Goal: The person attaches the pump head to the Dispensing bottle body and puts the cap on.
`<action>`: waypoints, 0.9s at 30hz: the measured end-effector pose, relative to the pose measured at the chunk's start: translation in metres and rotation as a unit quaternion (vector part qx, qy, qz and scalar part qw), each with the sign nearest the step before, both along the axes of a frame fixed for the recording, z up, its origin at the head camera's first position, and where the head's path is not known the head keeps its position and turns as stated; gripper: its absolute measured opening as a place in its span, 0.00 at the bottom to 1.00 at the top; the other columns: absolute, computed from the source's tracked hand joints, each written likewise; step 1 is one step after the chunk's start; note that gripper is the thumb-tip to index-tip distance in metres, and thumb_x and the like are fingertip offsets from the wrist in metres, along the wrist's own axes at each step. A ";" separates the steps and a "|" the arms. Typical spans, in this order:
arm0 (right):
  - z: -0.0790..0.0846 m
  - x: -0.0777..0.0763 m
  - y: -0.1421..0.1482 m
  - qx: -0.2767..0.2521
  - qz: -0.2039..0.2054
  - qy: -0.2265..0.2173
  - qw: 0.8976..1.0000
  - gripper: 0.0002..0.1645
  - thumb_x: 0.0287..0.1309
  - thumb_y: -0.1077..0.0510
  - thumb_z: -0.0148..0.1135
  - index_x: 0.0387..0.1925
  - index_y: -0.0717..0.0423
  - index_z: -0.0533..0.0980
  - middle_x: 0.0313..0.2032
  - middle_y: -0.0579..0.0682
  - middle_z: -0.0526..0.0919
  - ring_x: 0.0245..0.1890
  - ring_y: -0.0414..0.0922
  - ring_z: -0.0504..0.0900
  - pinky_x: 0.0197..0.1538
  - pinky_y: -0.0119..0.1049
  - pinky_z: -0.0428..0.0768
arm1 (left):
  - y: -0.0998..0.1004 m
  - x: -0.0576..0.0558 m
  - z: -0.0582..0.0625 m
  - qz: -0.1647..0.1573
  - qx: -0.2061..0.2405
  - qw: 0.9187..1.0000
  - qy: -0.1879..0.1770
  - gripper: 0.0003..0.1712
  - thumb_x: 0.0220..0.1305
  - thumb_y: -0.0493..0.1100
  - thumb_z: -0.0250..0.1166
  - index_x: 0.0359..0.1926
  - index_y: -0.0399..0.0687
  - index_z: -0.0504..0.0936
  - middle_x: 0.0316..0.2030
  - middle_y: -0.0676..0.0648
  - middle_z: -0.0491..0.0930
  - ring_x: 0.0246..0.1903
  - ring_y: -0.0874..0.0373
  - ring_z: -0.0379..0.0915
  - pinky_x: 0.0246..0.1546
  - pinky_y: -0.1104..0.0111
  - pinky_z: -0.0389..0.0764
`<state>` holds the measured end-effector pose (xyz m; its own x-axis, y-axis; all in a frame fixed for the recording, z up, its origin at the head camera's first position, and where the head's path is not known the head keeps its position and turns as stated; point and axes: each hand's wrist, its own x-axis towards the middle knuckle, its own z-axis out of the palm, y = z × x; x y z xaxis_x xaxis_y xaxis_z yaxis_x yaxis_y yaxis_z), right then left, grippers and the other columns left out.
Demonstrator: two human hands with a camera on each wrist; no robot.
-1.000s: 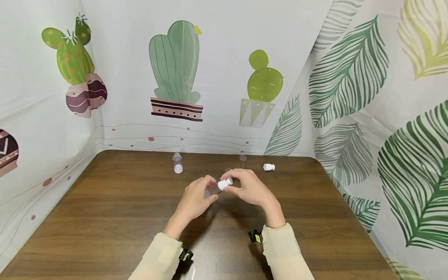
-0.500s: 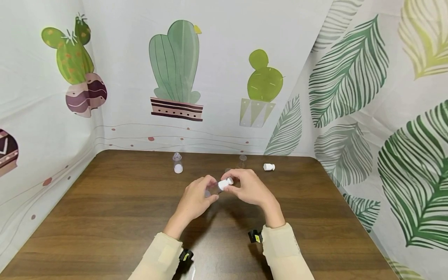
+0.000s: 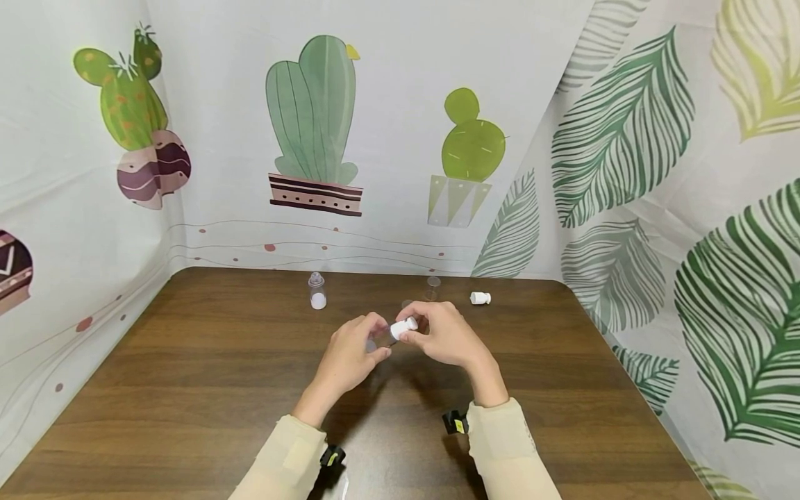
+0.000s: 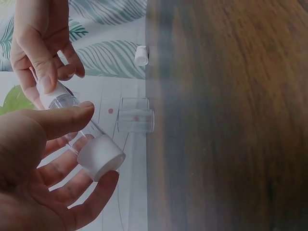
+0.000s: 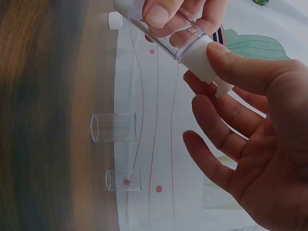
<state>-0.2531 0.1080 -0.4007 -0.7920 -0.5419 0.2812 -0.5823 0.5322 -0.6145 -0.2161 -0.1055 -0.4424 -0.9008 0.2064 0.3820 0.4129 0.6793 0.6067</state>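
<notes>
My left hand [image 3: 350, 357] grips a small clear bottle [image 4: 90, 130] with a white base [image 4: 101, 156], thumb on the near side and fingers beneath. The bottle is tilted, its top toward my right hand [image 3: 446, 337]. Between the thumb and fingers of that hand is a white pump head [image 5: 198, 60], seated at the bottle's neck. In the head view the bottle's body is mostly hidden by my left fingers. Both hands are above the middle of the brown table [image 3: 400, 444].
At the back left stands another clear bottle [image 3: 317, 295] with a white bottom. A loose white pump head [image 3: 480, 298] lies at the back right. Two clear caps, a larger one [image 5: 115, 127] and a smaller one [image 5: 123, 180], stand behind my right hand. Printed cloth walls border the table.
The white pump head and my right fingertips have shifted very slightly to the right. Both hands keep the same hold, and the other things have stayed put.
</notes>
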 end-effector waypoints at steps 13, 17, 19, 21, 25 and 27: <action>0.001 0.001 0.001 0.000 -0.008 -0.012 1.000 0.09 0.63 0.58 0.76 0.43 0.49 0.85 0.28 0.39 0.84 0.27 0.40 0.80 0.33 0.34 0.79 | 0.001 -0.001 -0.002 0.000 0.001 1.000 0.006 0.22 0.55 0.39 0.83 0.48 0.46 0.83 0.43 0.47 0.88 0.46 0.48 0.84 0.50 0.49 0.82; 0.000 0.000 0.001 -0.004 0.003 -0.021 1.000 0.08 0.65 0.59 0.75 0.44 0.50 0.85 0.32 0.40 0.85 0.31 0.43 0.84 0.36 0.34 0.81 | 0.000 0.000 0.000 0.007 0.005 1.000 -0.005 0.21 0.56 0.39 0.83 0.48 0.48 0.83 0.45 0.48 0.88 0.48 0.48 0.84 0.52 0.49 0.82; 0.000 -0.001 0.001 -0.007 0.009 -0.026 1.000 0.08 0.65 0.58 0.75 0.44 0.49 0.85 0.34 0.40 0.86 0.33 0.45 0.85 0.38 0.35 0.82 | 0.000 0.000 0.000 0.008 0.006 1.000 -0.012 0.21 0.56 0.39 0.83 0.47 0.49 0.83 0.45 0.48 0.88 0.49 0.48 0.84 0.53 0.49 0.81; 0.001 -0.001 0.002 -0.012 0.016 -0.030 0.999 0.09 0.65 0.59 0.75 0.45 0.50 0.85 0.35 0.41 0.86 0.35 0.47 0.86 0.40 0.37 0.84 | -0.001 0.000 0.001 0.006 0.007 1.000 -0.016 0.21 0.56 0.39 0.83 0.48 0.49 0.83 0.45 0.49 0.88 0.49 0.48 0.84 0.53 0.49 0.81; 0.002 -0.001 0.005 -0.018 0.025 -0.033 0.999 0.14 0.62 0.59 0.78 0.48 0.51 0.85 0.39 0.41 0.87 0.40 0.47 0.87 0.46 0.42 0.85 | -0.003 -0.001 0.002 0.005 0.003 1.000 -0.022 0.22 0.56 0.39 0.83 0.48 0.50 0.82 0.45 0.49 0.88 0.49 0.49 0.84 0.53 0.50 0.81; 0.002 -0.002 0.007 -0.023 0.028 -0.030 0.999 0.18 0.60 0.61 0.79 0.51 0.53 0.84 0.41 0.42 0.88 0.42 0.49 0.88 0.49 0.47 0.86 | -0.005 -0.001 0.003 0.008 0.002 1.000 -0.021 0.22 0.55 0.39 0.83 0.47 0.50 0.82 0.45 0.49 0.88 0.49 0.49 0.84 0.54 0.50 0.81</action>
<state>-0.2550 0.1150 -0.3982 -0.7769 -0.5736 0.2598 -0.5720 0.4705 -0.6719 -0.2175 -0.1104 -0.4397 -0.9191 0.1907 0.3447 0.3764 0.6833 0.6257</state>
